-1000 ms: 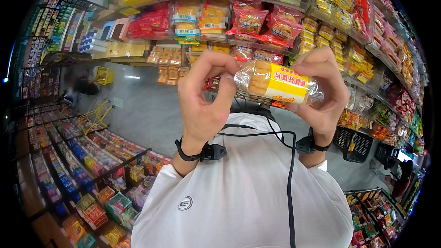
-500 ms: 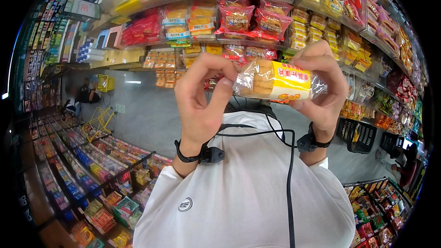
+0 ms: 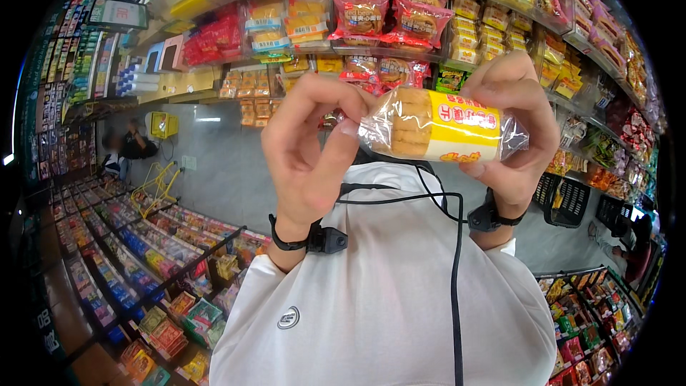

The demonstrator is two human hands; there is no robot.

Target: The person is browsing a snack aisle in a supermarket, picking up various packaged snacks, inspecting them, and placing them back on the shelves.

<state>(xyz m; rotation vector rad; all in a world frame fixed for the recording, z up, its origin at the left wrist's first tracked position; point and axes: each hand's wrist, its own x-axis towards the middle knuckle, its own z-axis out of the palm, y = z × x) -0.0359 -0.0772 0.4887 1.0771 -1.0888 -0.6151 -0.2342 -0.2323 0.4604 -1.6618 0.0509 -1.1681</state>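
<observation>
While the biscuit packet [image 3: 443,125] is held up crosswise, a stocked shelf unit [image 3: 400,52] spreads beyond it, its tiers running past both ends. Grey floor [image 3: 221,164] shows to the left of the packet, with a low display rack [image 3: 187,270] farther left and nearer the wearer. On the packet's near side is the wearer's white shirt [image 3: 386,279]. Well to its right sits a black basket [image 3: 564,200]; well to its left, a yellow wire frame [image 3: 151,189]. At the packet's left end, the left hand [image 3: 307,143] pinches thumb and forefinger on the crinkled clear wrapper. The right hand [image 3: 525,129] is clamped around the opposite end, thumb at the lower edge, fingers at the upper. The packet tilts slightly, right end lower; round golden biscuits show stacked in its left part, beside a yellow-and-white label. Red bags [image 3: 361,14] line the shelf beyond it. Nearer than the packet, black straps [image 3: 289,246] ring both wrists, a thin black cable [image 3: 457,279] crosses the shirt, and a small round badge [image 3: 289,317] marks the cloth.
</observation>
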